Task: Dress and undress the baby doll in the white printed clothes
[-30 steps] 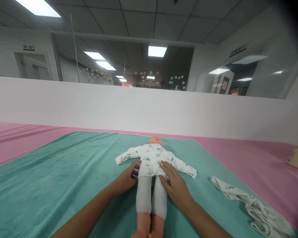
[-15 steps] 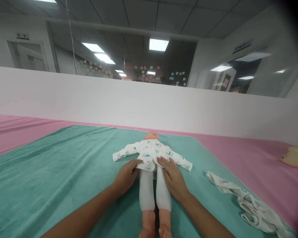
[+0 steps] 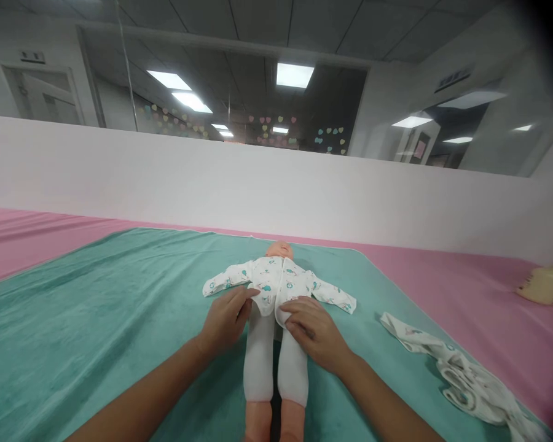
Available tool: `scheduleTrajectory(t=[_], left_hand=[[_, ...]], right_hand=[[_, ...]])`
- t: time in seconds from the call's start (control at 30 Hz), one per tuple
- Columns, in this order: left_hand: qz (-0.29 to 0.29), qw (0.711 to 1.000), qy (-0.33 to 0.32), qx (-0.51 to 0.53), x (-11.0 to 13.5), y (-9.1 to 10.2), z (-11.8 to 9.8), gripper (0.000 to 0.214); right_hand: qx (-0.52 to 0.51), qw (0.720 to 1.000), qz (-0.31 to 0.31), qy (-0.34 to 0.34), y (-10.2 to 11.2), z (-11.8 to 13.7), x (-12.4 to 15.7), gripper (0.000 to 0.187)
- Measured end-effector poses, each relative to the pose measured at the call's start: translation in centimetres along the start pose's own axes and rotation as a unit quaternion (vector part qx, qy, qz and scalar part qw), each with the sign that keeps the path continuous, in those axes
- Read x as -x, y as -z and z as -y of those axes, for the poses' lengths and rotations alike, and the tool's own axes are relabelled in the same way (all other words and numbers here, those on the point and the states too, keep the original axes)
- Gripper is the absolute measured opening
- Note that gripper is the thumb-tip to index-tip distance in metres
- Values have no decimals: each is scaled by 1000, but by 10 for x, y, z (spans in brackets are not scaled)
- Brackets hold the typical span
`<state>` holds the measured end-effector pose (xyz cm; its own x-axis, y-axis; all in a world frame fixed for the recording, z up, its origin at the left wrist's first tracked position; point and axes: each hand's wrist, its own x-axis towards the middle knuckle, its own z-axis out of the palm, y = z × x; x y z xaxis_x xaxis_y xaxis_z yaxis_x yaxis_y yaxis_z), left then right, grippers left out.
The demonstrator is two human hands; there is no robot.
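Observation:
A baby doll (image 3: 280, 250) lies on its back with its head away from me. It wears a white printed baby jacket (image 3: 268, 279) with its sleeves spread to both sides. White fabric covers the upper part of its legs (image 3: 258, 362). My left hand (image 3: 227, 318) pinches the jacket's lower edge on the left side, thumb and fingers together. Over the right front hem lies my right hand (image 3: 317, 331), its fingers curled and closed on the cloth near the front opening. The fingertips of the right hand are partly hidden.
A teal blanket (image 3: 96, 319) lies under the doll, over a pink sheet (image 3: 465, 270). To the right rests a crumpled white printed garment (image 3: 470, 374). A pale yellowish object (image 3: 544, 283) is at the far right. A low white wall (image 3: 258, 190) runs along the back.
The doll's legs have shifted slightly left in view. My left hand moved a little left with the hem. My right hand went from lying flat to curling its fingers at the right front hem.

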<state>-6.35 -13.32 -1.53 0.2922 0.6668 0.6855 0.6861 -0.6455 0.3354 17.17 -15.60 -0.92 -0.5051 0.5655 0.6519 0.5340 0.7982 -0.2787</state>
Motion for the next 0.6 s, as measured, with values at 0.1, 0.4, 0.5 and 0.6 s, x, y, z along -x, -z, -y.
scheduleTrajectory(t=[0.1, 0.4, 0.5, 0.6], left_hand=[[17, 1000, -6, -15, -2, 0, -3, 21], [100, 995, -10, -9, -2, -4, -3, 23], [83, 996, -35, -18, 2, -7, -5, 24], [88, 993, -79, -26, 4, -7, -12, 28]], right_hand=[[-30, 997, -44, -59, 1, -2, 0, 20], [51, 995, 65, -60, -9, 4, -3, 41], [37, 998, -2, -52, -8, -7, 1, 38], [-6, 996, -70, -53, -1, -16, 6, 34]])
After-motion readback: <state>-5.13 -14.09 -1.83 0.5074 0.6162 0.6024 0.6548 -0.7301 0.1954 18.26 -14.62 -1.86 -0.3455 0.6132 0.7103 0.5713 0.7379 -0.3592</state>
